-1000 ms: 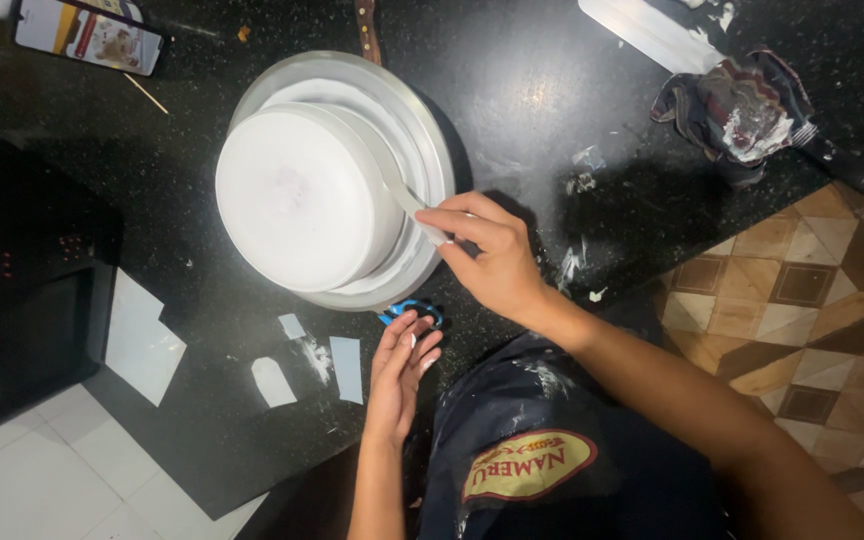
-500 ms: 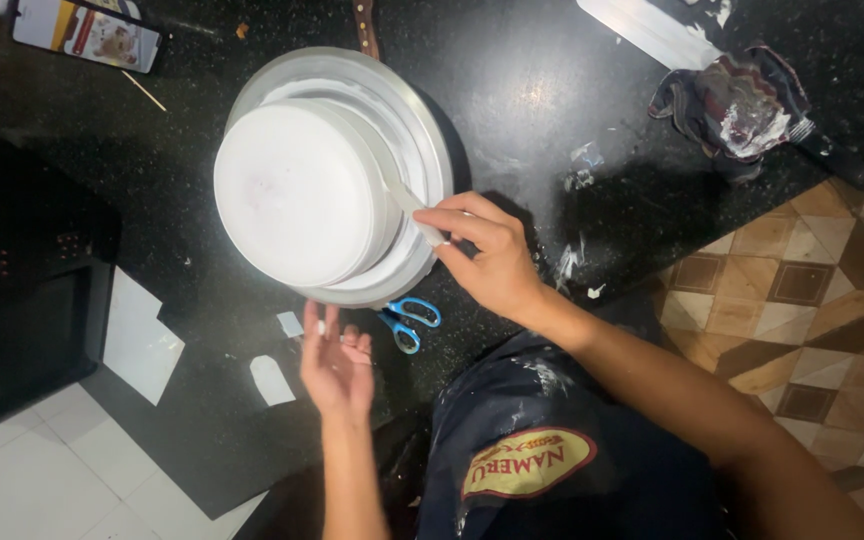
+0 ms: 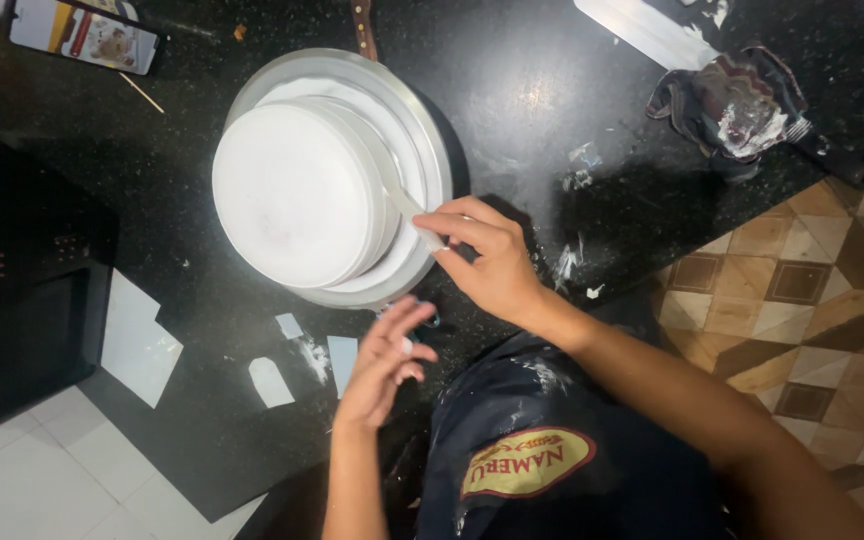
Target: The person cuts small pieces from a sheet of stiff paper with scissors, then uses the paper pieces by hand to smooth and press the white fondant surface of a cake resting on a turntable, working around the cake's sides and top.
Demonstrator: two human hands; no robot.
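White cake (image 3: 297,195) on turntable (image 3: 432,130) | right hand (image 3: 487,260) fingers pinch strip (image 3: 402,200) | left hand (image 3: 382,365) fingers spread

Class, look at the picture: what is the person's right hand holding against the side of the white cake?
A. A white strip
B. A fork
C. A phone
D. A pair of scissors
A: the right hand pinches a white strip that lies against the side of the white cake.
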